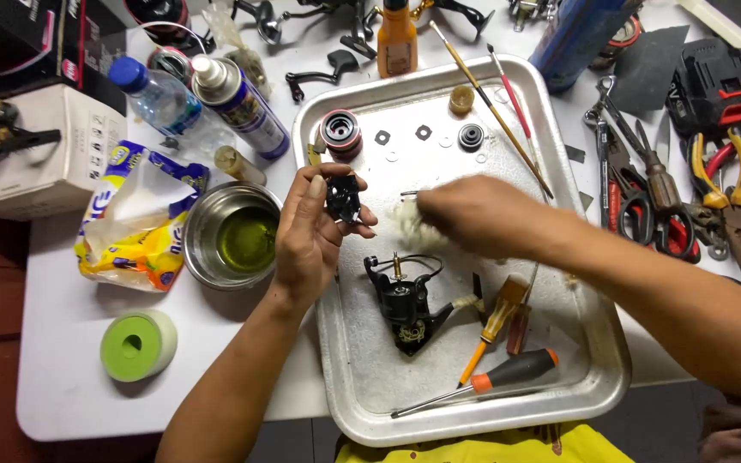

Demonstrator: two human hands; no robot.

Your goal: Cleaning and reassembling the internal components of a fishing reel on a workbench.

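Across the frame's centre, your metal tray sits on the tabletop | reel body lies mid-tray | left hand pinches black reel part | right hand, blurred, closed on white wad | steady the part, wipe gently.

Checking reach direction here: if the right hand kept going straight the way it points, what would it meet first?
The right hand, holding a white wad, points toward the small black part in the left hand; likely that comes first, though depth is unclear.
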